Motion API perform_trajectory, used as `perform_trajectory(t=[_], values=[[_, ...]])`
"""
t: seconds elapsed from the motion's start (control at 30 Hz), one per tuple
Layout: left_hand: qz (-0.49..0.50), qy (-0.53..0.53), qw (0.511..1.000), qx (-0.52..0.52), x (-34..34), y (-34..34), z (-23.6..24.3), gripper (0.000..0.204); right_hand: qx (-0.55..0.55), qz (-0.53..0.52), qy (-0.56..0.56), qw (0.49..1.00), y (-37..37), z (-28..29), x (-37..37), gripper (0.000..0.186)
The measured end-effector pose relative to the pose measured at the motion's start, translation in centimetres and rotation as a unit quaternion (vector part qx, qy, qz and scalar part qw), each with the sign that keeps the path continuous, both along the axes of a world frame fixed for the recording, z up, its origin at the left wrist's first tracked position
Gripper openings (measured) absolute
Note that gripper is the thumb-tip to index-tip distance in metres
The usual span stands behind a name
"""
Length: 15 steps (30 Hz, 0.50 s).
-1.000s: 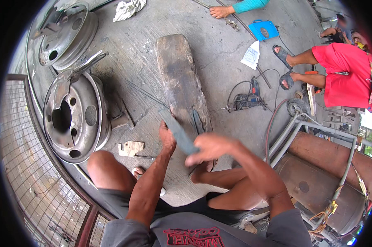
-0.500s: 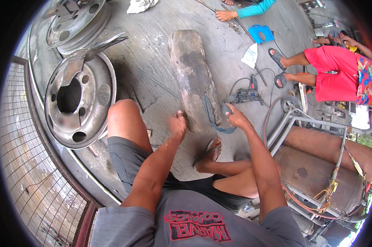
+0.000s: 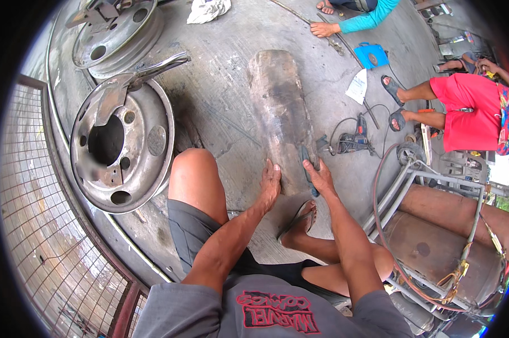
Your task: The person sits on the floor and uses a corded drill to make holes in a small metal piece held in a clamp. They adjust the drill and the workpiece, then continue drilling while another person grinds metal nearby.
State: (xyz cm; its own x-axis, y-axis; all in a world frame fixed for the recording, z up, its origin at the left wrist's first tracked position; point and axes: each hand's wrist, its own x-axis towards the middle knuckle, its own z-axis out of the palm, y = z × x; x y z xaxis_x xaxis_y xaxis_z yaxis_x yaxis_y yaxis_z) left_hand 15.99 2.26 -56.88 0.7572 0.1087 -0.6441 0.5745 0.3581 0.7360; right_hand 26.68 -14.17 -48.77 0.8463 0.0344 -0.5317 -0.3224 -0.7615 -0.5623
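A long, rusty curved metal plate [image 3: 280,112] lies on the concrete floor [image 3: 226,73] in the middle of the frame, running from the upper centre down to the person's hands. The left hand [image 3: 270,183] lies flat on the plate's near left edge, fingers spread and pressing down, gripping nothing. The right hand [image 3: 321,174] rests on the near right edge, its grip closed round a slim dark blue-grey tool [image 3: 306,166] — what kind of tool is hard to make out, since the fingers cover most of it.

Below the hands a sandalled foot [image 3: 297,222] shows between the forearms; a bare knee [image 3: 192,174] rises at centre left. At left a steel wheel rim [image 3: 119,149] lies flat with a bent metal piece [image 3: 136,81] across it, and a second rim [image 3: 116,34] at upper left is cut off by the frame edge. A power drill [image 3: 353,141] with its cord lies just right of the plate. At right, gas cylinders [image 3: 440,236] sit in a metal frame, partly lost in the dark rim. Other people appear only in part — a teal-sleeved hand [image 3: 325,28] at top, a figure in red shorts [image 3: 468,110] at upper right.
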Motion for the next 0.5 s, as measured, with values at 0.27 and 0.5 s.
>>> perform_trajectory(t=[0.27, 0.5], values=[[-0.007, 0.035, 0.999, -0.041, -0.2, 1.2, 2.9, 0.1, 0.068, -0.04, 0.009, 0.997, 0.8, 0.6, -0.8, 0.099], [0.079, 0.042, 0.983, -0.163, -1.4, 3.0, 2.8, 0.097, -0.014, -0.031, -0.035, 0.999, 4.8, 4.9, -3.1, 0.103]])
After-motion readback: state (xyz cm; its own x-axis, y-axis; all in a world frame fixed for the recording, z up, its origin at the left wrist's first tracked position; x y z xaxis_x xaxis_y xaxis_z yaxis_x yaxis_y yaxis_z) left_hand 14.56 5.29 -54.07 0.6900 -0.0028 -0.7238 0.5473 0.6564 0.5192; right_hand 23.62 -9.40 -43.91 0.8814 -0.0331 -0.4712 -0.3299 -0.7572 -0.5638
